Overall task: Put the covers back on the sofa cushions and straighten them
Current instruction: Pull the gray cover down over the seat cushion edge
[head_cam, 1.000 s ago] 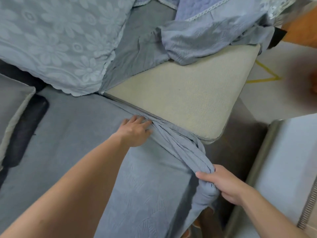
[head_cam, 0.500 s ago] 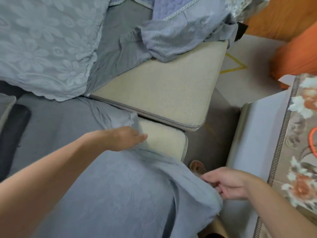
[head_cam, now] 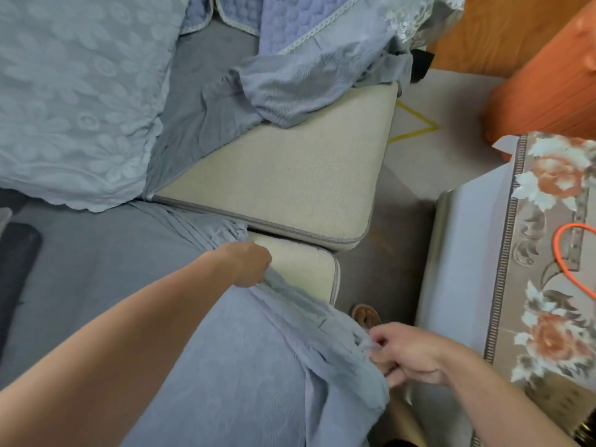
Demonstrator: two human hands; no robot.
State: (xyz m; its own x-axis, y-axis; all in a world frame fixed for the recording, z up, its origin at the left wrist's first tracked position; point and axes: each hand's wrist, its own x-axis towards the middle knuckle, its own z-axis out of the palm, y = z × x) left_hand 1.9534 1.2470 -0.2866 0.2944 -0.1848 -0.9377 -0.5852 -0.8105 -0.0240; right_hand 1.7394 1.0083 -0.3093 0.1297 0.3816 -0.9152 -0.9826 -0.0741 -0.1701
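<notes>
A blue-grey textured cover (head_cam: 245, 366) lies stretched over the near sofa cushion (head_cam: 300, 269), whose cream corner shows bare. My left hand (head_cam: 248, 264) grips the cover's bunched edge at that bare corner. My right hand (head_cam: 403, 353) pinches the cover's hanging edge at the cushion's front. Beyond lies a second cream cushion (head_cam: 283, 185) with no cover on it, and another blue-grey cover (head_cam: 306, 88) is crumpled on its far end.
A floral-patterned blue cushion (head_cam: 74, 101) leans at the upper left. A table with a flowered cloth (head_cam: 548, 253) and an orange cable (head_cam: 571, 253) stands close on the right. Orange wooden furniture (head_cam: 545, 82) sits at the upper right. A sandalled foot (head_cam: 366, 316) shows on the floor between sofa and table.
The cover's twisted edge was drawn back off the near cushion's corner, leaving cream foam bare. My left hand now grips the edge there; my right hand shifted right and regripped the hanging fabric.
</notes>
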